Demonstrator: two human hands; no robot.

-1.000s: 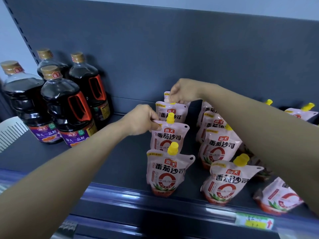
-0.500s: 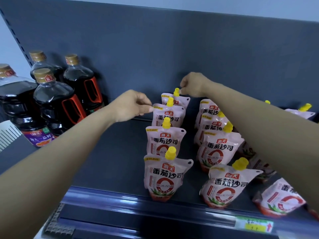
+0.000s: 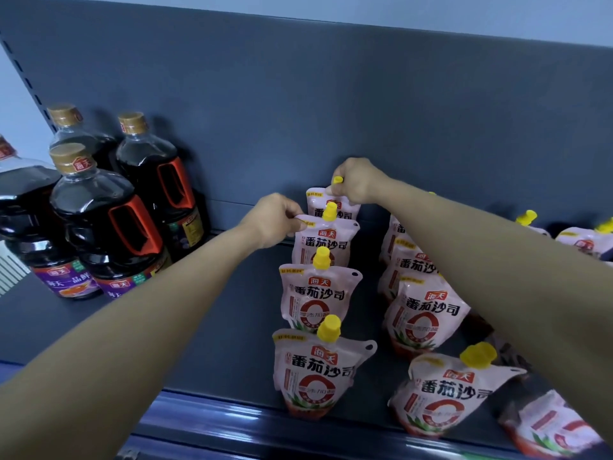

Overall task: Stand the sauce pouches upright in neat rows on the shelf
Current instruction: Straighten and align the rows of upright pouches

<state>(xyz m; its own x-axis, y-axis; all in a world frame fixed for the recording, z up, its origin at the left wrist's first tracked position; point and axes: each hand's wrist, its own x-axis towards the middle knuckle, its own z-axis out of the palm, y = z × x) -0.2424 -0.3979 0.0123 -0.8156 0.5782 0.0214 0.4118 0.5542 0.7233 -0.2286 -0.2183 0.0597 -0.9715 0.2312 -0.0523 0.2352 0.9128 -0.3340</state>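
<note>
At 9 o'clock, 4 dark soy sauce bottles (image 3: 109, 224) stand in a cluster on the grey shelf (image 3: 212, 330), well apart from the work. Toward the centre, the left hand (image 3: 277, 219) pinches the top left corner of the second-from-back pouch (image 3: 323, 242) between thumb and fingertips. Just beyond it, at 12 o'clock, the right hand (image 3: 356, 184) is closed around the neck of the rearmost pouch (image 3: 326, 205), its yellow cap poking out beside the fingers. Both pouches belong to the left row of 4, all upright, caps in line. The step in hand looks like squaring the back of this row. At 3 o'clock the second row (image 3: 421, 313) stands looser, and at 5 o'clock a fallen pouch (image 3: 550, 426) lies flat by the front edge. Next, probably, letting go gently so nothing topples, then lifting that fallen one.
</note>
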